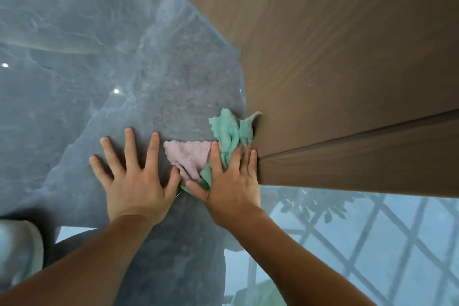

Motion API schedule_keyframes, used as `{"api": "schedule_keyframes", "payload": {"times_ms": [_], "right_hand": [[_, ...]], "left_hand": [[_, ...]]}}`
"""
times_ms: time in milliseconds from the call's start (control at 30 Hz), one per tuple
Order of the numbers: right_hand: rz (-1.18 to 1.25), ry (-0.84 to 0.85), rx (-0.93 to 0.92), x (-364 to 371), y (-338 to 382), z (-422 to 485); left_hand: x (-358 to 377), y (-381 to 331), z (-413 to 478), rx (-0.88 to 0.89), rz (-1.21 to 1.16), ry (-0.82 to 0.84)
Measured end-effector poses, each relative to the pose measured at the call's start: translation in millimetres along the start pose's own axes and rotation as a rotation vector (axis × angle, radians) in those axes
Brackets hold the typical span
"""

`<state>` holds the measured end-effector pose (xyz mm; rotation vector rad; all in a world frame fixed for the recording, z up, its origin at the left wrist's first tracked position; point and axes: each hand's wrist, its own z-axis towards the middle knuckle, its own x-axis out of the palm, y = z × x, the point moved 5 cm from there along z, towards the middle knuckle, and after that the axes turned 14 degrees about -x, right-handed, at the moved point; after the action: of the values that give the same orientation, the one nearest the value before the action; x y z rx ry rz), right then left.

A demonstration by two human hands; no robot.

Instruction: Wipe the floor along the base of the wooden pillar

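Observation:
A crumpled cloth, green with a pink part, lies on the glossy grey marble floor right against the base of the brown wooden pillar. My right hand presses flat on the cloth, fingers extended, its little finger touching the pillar's corner. My left hand rests flat on the bare floor just left of the cloth, fingers spread, holding nothing; its thumb touches the cloth's pink edge.
The pillar fills the upper right and has a dark horizontal groove near its base. The polished floor reflects a window grid at lower right. A light shoe shows at the lower left edge.

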<state>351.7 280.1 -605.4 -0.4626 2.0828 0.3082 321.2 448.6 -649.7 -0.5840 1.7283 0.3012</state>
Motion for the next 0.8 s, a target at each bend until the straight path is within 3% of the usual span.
{"api": "schedule_keyframes", "payload": {"times_ms": [100, 233, 267, 400, 567, 800], "right_hand": [[0.112, 0.049, 0.062, -19, 4, 17], [0.238, -0.438, 0.127, -46, 10, 22], [0.249, -0.481, 0.12, -42, 11, 24], [0.173, -0.29, 0.12, 1, 9, 50], [0.104, -0.479, 0.094, -21, -18, 99], [0.034, -0.49, 0.071, -53, -41, 153]], "left_hand": [[2, 1, 2, 0.0, 0.003, -0.013], [1, 1, 0, -0.004, 0.009, -0.01], [0, 1, 0, -0.002, 0.01, -0.004], [0, 2, -1, 0.009, -0.005, -0.012], [-3, 0, -4, -0.008, -0.019, 0.012], [-1, 0, -3, -0.012, -0.031, -0.02]]}}
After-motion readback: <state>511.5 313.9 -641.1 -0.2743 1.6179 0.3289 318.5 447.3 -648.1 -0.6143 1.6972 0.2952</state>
